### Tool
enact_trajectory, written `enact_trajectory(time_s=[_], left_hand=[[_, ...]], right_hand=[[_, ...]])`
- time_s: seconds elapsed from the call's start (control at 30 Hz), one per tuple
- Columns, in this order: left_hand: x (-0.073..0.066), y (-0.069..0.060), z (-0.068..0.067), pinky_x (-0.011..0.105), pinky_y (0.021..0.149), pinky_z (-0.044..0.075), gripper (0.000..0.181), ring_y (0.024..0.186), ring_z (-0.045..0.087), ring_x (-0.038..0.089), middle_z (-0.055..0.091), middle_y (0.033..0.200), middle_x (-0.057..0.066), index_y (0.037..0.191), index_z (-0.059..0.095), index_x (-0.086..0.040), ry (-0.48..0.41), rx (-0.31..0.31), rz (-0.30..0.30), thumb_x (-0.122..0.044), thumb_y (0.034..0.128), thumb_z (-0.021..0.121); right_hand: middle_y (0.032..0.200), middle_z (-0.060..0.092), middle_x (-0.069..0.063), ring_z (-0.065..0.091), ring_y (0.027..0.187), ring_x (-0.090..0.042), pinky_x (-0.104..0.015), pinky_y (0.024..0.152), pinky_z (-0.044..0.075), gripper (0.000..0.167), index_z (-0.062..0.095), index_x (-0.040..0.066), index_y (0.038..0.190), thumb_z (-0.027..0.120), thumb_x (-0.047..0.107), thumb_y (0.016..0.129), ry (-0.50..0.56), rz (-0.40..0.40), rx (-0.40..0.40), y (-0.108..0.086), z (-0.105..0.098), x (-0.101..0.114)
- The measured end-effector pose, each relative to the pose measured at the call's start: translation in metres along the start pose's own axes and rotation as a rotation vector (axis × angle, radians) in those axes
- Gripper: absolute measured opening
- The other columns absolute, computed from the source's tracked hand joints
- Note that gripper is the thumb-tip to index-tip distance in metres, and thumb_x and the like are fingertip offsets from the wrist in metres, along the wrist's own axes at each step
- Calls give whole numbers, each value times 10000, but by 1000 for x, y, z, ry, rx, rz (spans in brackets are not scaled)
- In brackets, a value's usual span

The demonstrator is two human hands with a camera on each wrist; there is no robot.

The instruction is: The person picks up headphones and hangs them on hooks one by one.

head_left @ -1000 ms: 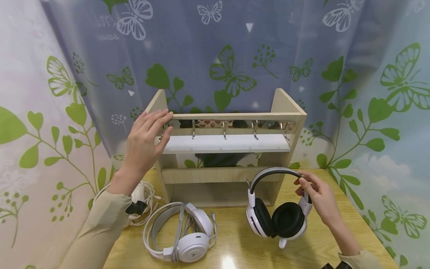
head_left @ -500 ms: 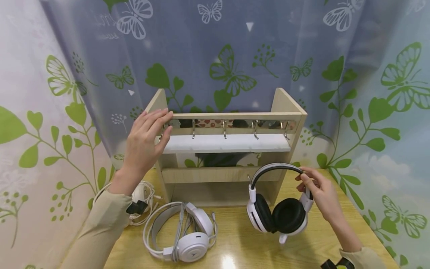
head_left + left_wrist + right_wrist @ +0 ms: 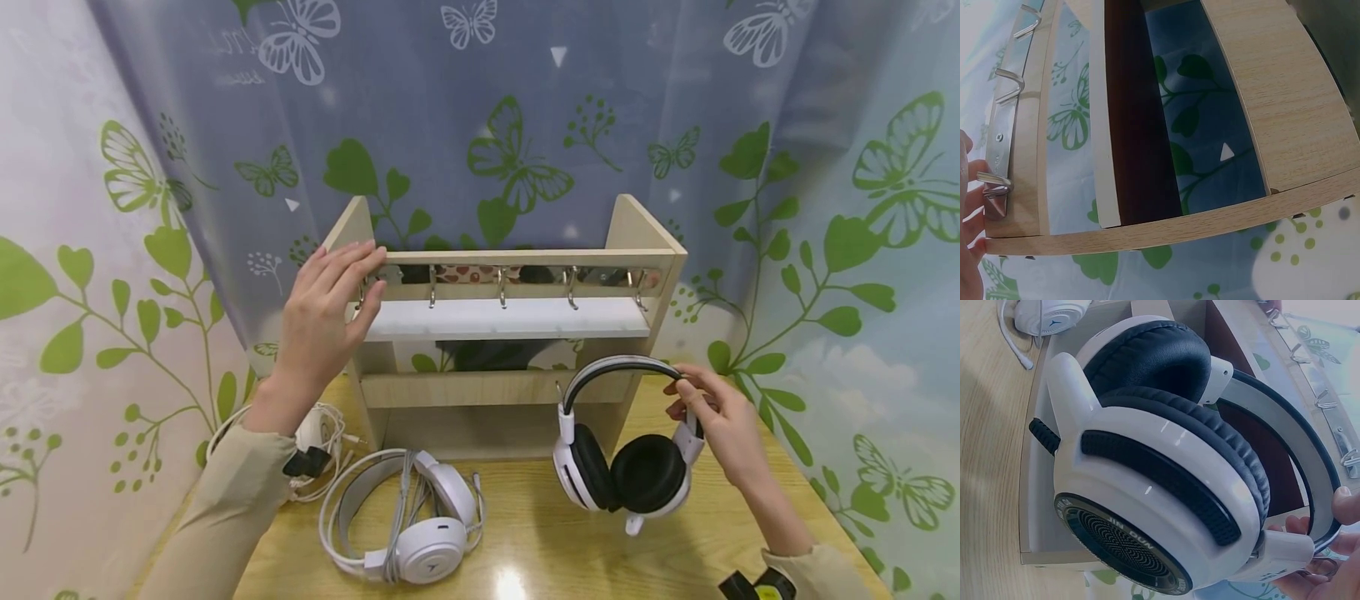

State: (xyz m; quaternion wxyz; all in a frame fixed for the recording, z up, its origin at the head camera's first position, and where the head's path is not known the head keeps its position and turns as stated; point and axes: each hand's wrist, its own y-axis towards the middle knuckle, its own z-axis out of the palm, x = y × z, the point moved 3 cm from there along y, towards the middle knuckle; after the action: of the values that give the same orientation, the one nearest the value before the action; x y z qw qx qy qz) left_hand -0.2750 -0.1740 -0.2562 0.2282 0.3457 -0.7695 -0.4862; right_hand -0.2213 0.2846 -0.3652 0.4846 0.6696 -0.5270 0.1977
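Note:
My right hand (image 3: 723,425) pinches the right side of the headband of white headphones with black ear pads (image 3: 648,475), which hang in front of the shelf's lower right. In the right wrist view, fingers and thumb (image 3: 1335,550) hold the band just above an ear cup (image 3: 1166,481). With fingers nearly straight, my left hand (image 3: 318,321) rests on the top left corner of the wooden shelf (image 3: 495,390), beside the leftmost hook. Metal hooks (image 3: 502,292) line the shelf's upper rail, and nothing hangs on them. The left wrist view shows part of this hand (image 3: 971,231) at the rail's end.
Another white headset (image 3: 431,550) with a wrapped grey cable lies on the wooden table (image 3: 517,517), in front of the shelf's left half. A further white headset with cables (image 3: 315,429) sits under my left forearm. A patterned curtain (image 3: 420,108) hangs behind the shelf.
My right hand has raised the black-padded headphones slightly and shifted them a little to the right. The left hand has stayed on the shelf corner.

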Motion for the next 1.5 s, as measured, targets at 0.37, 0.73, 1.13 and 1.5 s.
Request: enact_trajectory(time_s=[0.37, 0.73, 1.13, 1.5], left_hand=[[0, 0, 3, 501, 1177, 352, 355, 1249, 593, 333, 667, 1324, 129, 1294, 684, -50, -12, -42, -4, -233, 1003, 598], [0, 0, 4, 495, 1175, 358, 346, 1244, 600, 328, 675, 1317, 117, 1287, 691, -58, -24, -63, -12, -217, 1001, 582], [0, -1, 4, 494, 1177, 353, 344, 1246, 597, 326, 675, 1315, 118, 1287, 691, -58, -27, -62, -20, -213, 1004, 571], [1, 0, 4, 494, 1178, 352, 351, 1246, 597, 326, 676, 1312, 120, 1281, 693, -56, -25, -63, -19, -230, 1014, 546]], right_hand=[[948, 655, 254, 688, 752, -55, -173, 663, 563, 307, 600, -25, 1301, 521, 164, 1072, -16, -35, 7, 2, -5, 8], [950, 655, 239, 695, 758, -52, -175, 665, 565, 290, 604, -22, 1277, 522, 166, 1071, -9, -65, -1, 12, -7, 18], [941, 669, 237, 689, 744, -37, -161, 658, 556, 281, 600, -41, 1276, 538, 127, 1060, 26, -71, -18, 15, -11, 22], [944, 672, 245, 683, 757, -15, -144, 677, 556, 282, 597, -24, 1290, 538, 129, 1060, 26, -69, -20, 15, -18, 26]])
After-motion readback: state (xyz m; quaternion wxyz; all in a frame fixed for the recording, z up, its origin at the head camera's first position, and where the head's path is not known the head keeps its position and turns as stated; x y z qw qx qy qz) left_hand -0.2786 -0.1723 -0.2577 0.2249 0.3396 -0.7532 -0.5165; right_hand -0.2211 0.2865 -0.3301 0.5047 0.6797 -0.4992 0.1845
